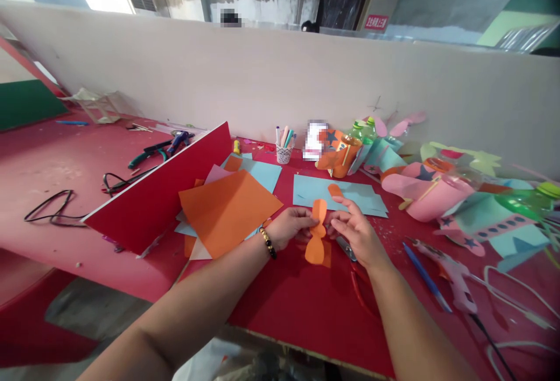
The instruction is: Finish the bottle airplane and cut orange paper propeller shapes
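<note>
My left hand [291, 228] pinches an orange paper cutout [315, 247] with a wavy, pinched-in outline between thumb and fingers. On the other side of it, my right hand [356, 232] has its fingers apart, the tips close to the cutout's right edge; whether they touch it is unclear. A small rounded orange paper piece [335, 190] lies just beyond the right index finger, on light blue sheets [306, 188]. Under my right hand are scissors [359, 293] with red handles, partly hidden by the hand and forearm.
Orange sheets [227, 212] lie piled at left beside an upright red board [175, 194]. Behind stands a patterned cup [284, 154] of pens. To the right are paper-and-bottle models [446, 191], a blue pen [426, 276] and a pink glue gun [455, 279] with its cord. A white partition [262, 77] closes the back.
</note>
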`<state>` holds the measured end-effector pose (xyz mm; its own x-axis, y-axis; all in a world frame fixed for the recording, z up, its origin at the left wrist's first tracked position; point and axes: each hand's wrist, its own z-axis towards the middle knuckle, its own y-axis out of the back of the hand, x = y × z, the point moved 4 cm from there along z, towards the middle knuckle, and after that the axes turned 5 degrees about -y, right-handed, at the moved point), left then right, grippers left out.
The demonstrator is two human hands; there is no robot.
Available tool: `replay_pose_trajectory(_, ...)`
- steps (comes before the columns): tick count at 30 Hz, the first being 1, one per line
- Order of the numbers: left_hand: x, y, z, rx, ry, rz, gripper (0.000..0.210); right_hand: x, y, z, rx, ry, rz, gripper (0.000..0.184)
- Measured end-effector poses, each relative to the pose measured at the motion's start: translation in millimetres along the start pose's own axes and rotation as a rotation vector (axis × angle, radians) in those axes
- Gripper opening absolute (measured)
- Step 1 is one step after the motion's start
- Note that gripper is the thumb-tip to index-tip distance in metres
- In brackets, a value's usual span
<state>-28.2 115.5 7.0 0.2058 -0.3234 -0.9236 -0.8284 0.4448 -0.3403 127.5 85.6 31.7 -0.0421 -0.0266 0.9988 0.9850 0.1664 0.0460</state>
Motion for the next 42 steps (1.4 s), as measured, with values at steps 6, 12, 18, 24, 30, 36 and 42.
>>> replay_pose_trajectory(6,-6.6,10.1,1.6,-0.235,-0.149,-0.253,0.033,3.0,-14.9,-8.3,-0.069,0.170,-0.409,0.047)
replay_pose_trajectory(12,-7.9,3.9,-3.3,-0.213,-0.207,-0.270,0.030,14.2,-18.0,-11.9,-0.198,0.404,-0.484,0.019)
replay_pose_trajectory(18,-10.3,2.9,-3.8,-0.175,-0.190,-0.282,0.031,16.7,-9.6,-10.8,-0.262,0.388,-0.414,0.010)
replay_pose_trajectory(24,-9.5,-6.8,-5.7,-0.060,-0.166,-0.154,0.027,4.8,-8.1,-4.5,-0.242,0.177,-0.200,0.007)
replay_pose_trajectory(30,-8.1,-12.6,-7.3,0.012,-0.150,-0.139,0.025,-6.2,-10.5,-2.2,-0.225,0.013,0.027,0.021)
replay_pose_trajectory(36,-12.0,-9.2,-8.7,-0.004,-0.127,-0.120,0.027,-5.9,-9.5,-1.7,-0.169,-0.001,-0.006,0.025)
replay_pose_trajectory(42,-6.2,-2.8,-3.3,-0.130,-0.159,-0.057,0.034,-5.7,-11.9,-2.7,-0.093,-0.055,-0.175,0.027)
